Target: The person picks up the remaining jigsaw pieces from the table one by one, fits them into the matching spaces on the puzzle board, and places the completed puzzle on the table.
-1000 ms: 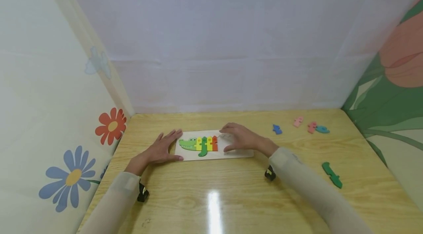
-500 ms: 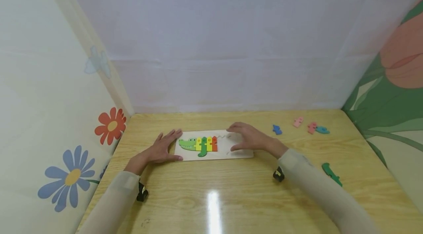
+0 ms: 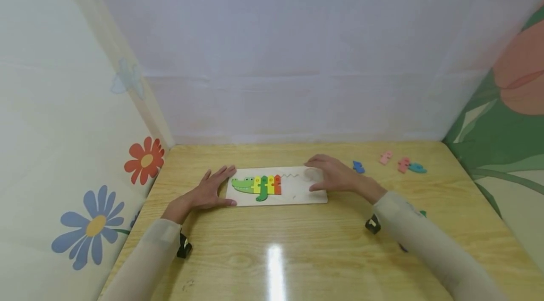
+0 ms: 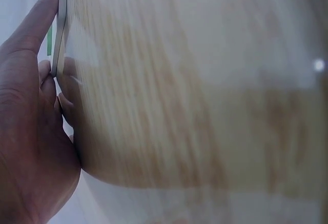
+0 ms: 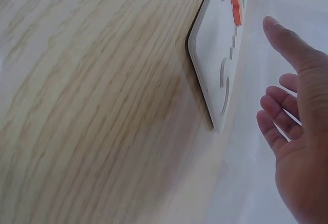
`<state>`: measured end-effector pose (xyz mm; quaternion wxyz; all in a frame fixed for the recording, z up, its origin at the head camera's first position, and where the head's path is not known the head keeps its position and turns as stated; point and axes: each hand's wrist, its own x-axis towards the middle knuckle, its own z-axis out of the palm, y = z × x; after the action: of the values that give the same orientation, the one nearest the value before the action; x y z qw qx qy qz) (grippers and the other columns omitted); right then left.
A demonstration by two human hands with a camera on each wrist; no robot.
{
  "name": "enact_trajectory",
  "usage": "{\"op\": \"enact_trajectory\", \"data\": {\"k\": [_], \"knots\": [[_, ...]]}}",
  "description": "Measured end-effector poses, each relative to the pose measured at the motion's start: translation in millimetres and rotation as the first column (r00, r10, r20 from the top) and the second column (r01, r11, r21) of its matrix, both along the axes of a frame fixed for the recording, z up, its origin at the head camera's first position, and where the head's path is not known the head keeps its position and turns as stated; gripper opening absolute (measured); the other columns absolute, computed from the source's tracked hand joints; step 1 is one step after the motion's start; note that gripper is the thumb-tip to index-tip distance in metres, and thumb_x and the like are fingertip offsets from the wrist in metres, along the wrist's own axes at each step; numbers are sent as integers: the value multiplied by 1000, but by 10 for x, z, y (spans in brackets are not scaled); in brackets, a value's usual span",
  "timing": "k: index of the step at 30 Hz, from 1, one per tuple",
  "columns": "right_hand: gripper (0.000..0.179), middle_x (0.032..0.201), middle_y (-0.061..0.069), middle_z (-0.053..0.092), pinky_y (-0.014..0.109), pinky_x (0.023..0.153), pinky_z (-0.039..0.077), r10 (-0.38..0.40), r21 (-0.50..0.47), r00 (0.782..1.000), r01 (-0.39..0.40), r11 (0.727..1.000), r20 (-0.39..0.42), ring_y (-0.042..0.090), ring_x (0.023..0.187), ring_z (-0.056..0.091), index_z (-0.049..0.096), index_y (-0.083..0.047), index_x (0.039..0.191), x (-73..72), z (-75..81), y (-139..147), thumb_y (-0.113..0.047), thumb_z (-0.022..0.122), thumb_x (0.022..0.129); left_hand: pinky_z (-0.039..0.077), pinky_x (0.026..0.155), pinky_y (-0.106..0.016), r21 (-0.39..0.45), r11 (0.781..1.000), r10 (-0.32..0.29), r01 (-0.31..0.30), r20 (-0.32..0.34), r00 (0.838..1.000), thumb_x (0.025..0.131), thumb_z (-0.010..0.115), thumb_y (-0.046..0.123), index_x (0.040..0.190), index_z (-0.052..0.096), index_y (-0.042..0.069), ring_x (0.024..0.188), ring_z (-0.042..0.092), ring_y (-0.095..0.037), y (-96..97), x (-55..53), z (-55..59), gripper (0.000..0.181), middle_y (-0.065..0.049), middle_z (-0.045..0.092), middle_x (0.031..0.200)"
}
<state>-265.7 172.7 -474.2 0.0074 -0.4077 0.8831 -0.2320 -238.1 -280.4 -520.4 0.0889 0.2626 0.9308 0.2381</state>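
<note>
A pale wooden puzzle board (image 3: 299, 194) lies on the table, its left part filled with a crocodile's green head (image 3: 242, 186), yellow pieces (image 3: 270, 186), a green leg piece (image 3: 261, 193) and an orange-red piece (image 3: 277, 186). My left hand (image 3: 206, 193) spans the board's left end, thumb at the near corner and fingers at the far one; in the left wrist view the thumb (image 4: 32, 26) lies along the board's edge. Over the bare right end hovers my right hand (image 3: 340, 176), fingers loosely bent and holding nothing. Zigzag and curved grooves show in the board (image 5: 209, 55) there.
Beyond the right hand lie a blue piece (image 3: 358, 167), two pink pieces (image 3: 386, 157) and a teal piece (image 3: 418, 168). The right sleeve (image 3: 429, 239) covers most of a green piece (image 3: 423, 213). A white sheet (image 3: 272, 79) rises behind the wooden table (image 3: 238, 253).
My right hand has slid rightward over the board, uncovering more of its grooves. The right sleeve now hides most of the green piece. My left hand stays put at the board's left end.
</note>
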Motion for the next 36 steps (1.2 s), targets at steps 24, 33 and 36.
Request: {"op": "enact_trajectory", "data": {"k": [24,33,36], "knots": [[73,140,25,63,61,112,46,-83,-21,997,82,996,-5,44,131,59,65,3,139,6,60,435,-34,92,83,2,122,-75,-9,1000,-2,2,-2,1000,87,84,54,167,29,4,161,16,-46,8,7,0,109,-19,25,174],[71,138,24,65,61,108,48,-98,-51,995,96,994,-36,44,129,61,66,4,138,-39,70,624,-32,92,83,4,120,-77,0,1000,-19,19,-34,999,87,82,57,166,30,3,159,18,-48,-9,7,-29,109,-20,26,173],[71,138,25,65,61,108,49,-110,-50,993,108,993,-42,45,129,60,66,4,138,-58,84,682,-32,92,83,4,120,-77,-4,1000,-19,19,-38,999,87,82,57,166,30,3,159,19,-48,-1,1,-13,109,-20,27,173]]}}
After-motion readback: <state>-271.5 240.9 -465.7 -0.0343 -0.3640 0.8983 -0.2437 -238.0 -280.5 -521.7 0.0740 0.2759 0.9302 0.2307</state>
